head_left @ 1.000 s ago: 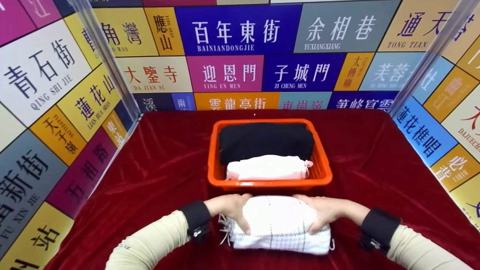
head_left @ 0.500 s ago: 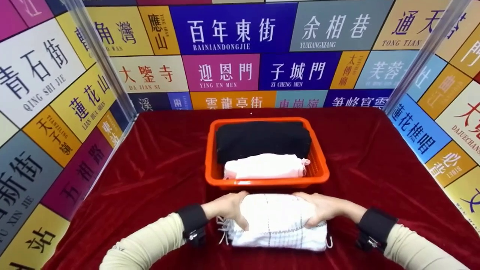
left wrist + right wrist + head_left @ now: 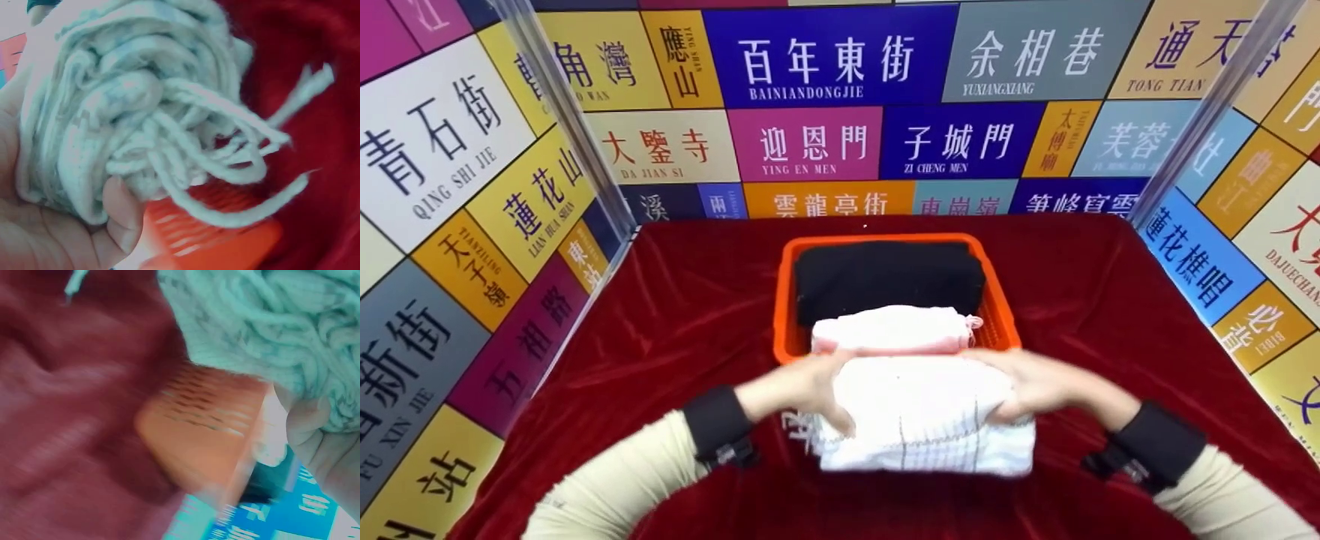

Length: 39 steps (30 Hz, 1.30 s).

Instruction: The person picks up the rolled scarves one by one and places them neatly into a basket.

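Observation:
A rolled white scarf [image 3: 922,412] with thin dark check lines and fringed ends is held up between both hands, overlapping the near rim of the orange basket [image 3: 784,300] in the head view. My left hand [image 3: 814,386] grips its left end, and cord-like fringe [image 3: 208,163] hangs loose there in the left wrist view. At the other end my right hand [image 3: 1039,382] grips the roll, its fingers curled on the scarf in the right wrist view. Inside the basket lie a black folded cloth [image 3: 889,277] at the back and a pale pink rolled cloth [image 3: 896,330] in front.
Dark red velvet [image 3: 682,300] covers the table on all sides of the basket. Behind and beside it stand walls of coloured street-name panels [image 3: 832,56], with clear upright posts [image 3: 566,127] at the corners.
Both hands have lifted the rolled scarf and moved it forward, so it now covers the basket's near rim. The basket and the cloths in it stay in place.

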Available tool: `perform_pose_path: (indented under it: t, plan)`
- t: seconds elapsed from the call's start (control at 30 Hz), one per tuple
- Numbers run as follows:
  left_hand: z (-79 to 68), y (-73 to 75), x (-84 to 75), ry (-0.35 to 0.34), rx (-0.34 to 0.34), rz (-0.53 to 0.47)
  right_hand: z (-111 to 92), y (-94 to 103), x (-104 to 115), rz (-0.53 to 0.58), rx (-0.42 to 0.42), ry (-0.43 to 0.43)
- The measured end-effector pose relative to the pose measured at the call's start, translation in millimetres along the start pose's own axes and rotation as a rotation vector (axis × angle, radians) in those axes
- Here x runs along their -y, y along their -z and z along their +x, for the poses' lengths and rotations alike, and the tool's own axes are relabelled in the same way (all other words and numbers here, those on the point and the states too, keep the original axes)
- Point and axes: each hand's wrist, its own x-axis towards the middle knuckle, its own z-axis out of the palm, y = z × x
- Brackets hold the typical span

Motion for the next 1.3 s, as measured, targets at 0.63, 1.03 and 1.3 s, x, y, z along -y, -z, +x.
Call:
perform_pose_path:
  t: [0.63,1.03,1.3]
  plan:
    - [61.4,124.7,-1.2,0.039,-0.179,0.111,76,121.5,-3,-0.225,-0.068,-0.289]
    - [81.3,99.4,-21.1,-0.007,-0.055,0.516,96,95.1,-1,-0.462,0.017,-0.302]
    - [101.4,79.7,-7.3,-0.019,0.021,0.526,97,76.0,-27,-0.33,0.095,-0.339]
